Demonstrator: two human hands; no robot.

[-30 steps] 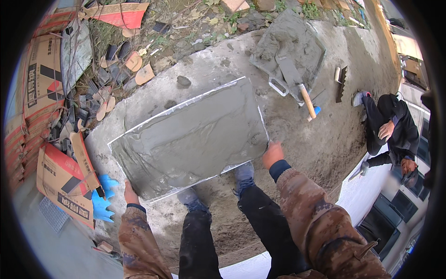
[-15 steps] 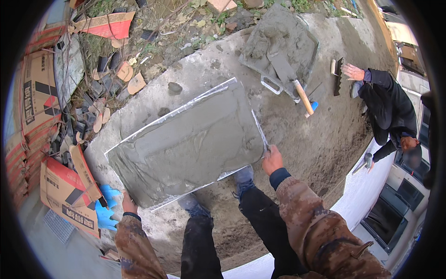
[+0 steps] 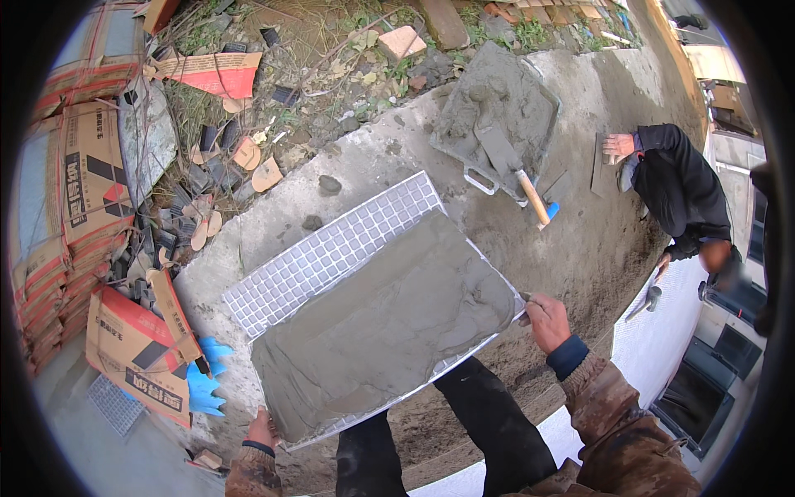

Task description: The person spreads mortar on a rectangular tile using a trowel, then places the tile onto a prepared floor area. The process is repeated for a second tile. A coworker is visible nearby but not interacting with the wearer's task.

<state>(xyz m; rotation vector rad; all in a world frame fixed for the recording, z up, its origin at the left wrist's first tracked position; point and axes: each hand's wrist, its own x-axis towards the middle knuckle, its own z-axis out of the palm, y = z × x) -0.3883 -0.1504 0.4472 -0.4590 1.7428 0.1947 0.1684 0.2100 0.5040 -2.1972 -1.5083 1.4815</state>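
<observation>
A mosaic tile sheet coated with wet grey mortar [image 3: 385, 331] hangs between my hands, lifted and tilted over my legs. My left hand [image 3: 263, 431] has its fingers closed on the near left corner. At the right corner, my right hand [image 3: 546, 321] pinches the edge. Beyond and partly beneath the coated sheet, another mosaic tile sheet [image 3: 331, 253] with small grey squares and white joints lies on the ground; the rest of it is hidden.
A mortar tray [image 3: 551, 124] holds a heap of mortar and a wooden-handled trowel [image 3: 534, 195]. At right, a crouching person [image 3: 683, 182] rests a hand by a flat trowel [image 3: 597, 170]. Cardboard boxes [image 3: 137, 352], blue gloves [image 3: 207, 377] and tile scraps [image 3: 203, 219] lie left.
The coated sheet has come up and toward me, uncovering the gridded sheet beyond it. Both hands have moved with it, slightly right and nearer. The other person's trowel now lies flatter.
</observation>
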